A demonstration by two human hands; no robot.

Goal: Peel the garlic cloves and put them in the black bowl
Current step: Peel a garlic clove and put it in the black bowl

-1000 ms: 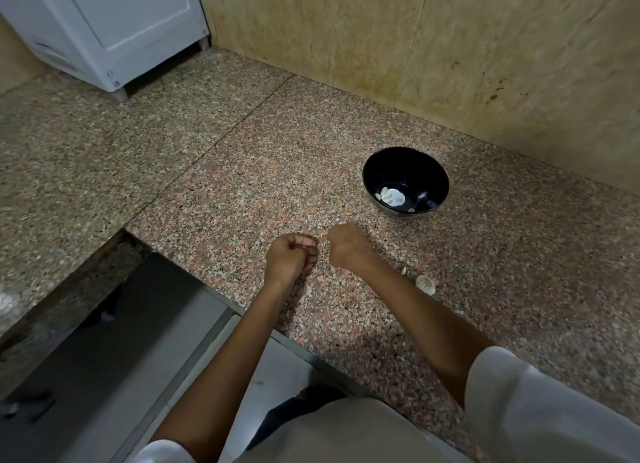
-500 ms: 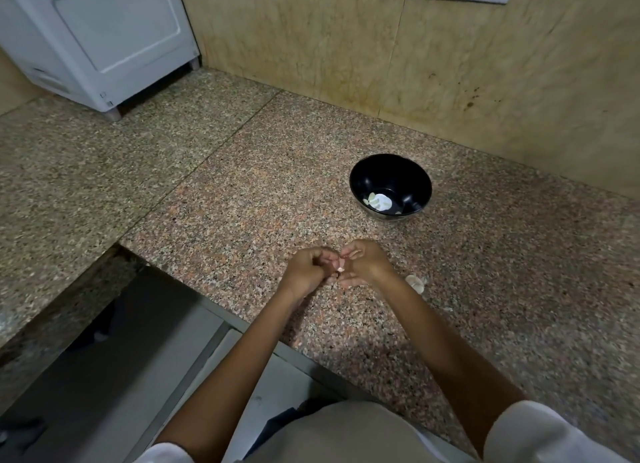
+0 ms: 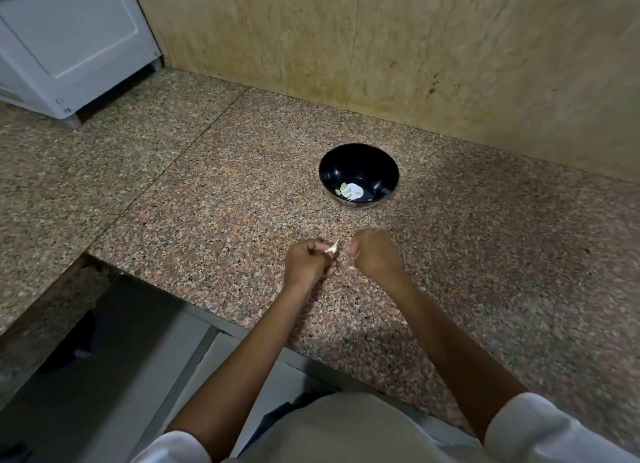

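Both hands are up over the counter (image 3: 207,202), close together, just in front of the black bowl (image 3: 360,161). The left hand (image 3: 306,265) is curled tight round a garlic clove (image 3: 333,247), and only a pale pointed tip pokes out past the fingers. The right hand (image 3: 375,254) sits just beside it, fingers curled, knuckles towards us. Whether it pinches a strip of skin I cannot tell, because the fingertips are hidden.

This looks like the peeling step, mid-clove. To do it well, I'd say the left wants a firm hold low on the clove while the right catches the loose papery tip. Then it draws the tip down along the clove, not across, so the skin comes off in one strip rather than crumbs. A bare clove is slippery, so the pinch should hold firm until the clove is over the bowl.

Now the bowl: it stands upright on the counter, near the hands but apart from them. It holds a small cluster of pale peeled cloves (image 3: 352,190) low against its near side, and the rest of its floor shows black. A few are in, then; how many remain I cannot judge.
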